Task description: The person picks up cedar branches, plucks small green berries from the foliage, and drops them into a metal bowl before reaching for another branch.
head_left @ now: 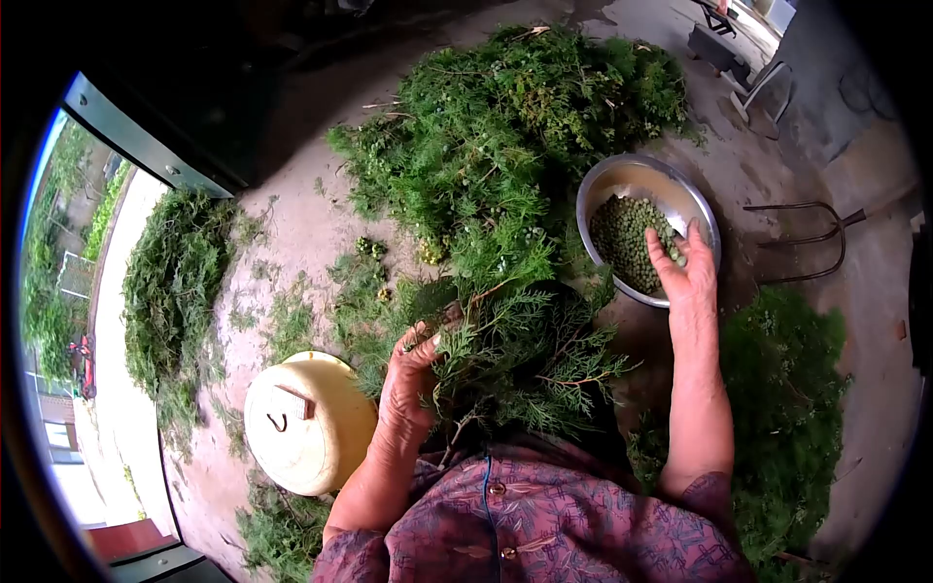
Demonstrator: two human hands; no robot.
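A leafy green branch (525, 360) lies across my lap, and my left hand (416, 361) is closed round its stem on the left side. Over to the right, a metal bowl (637, 173) holds many small round green cones (627, 238). My right hand (685, 262) is over the bowl's right part with thumb and fingers spread apart, close to the cones. Whether any cones sit between those fingers is too small to tell.
Cut greenery is heaped (515, 117) in front, with more piles at left (175, 282) and right (777, 389). A pale yellow upturned tub (321, 437) stands left of my lap. A metal fork (841, 233) lies beyond the bowl.
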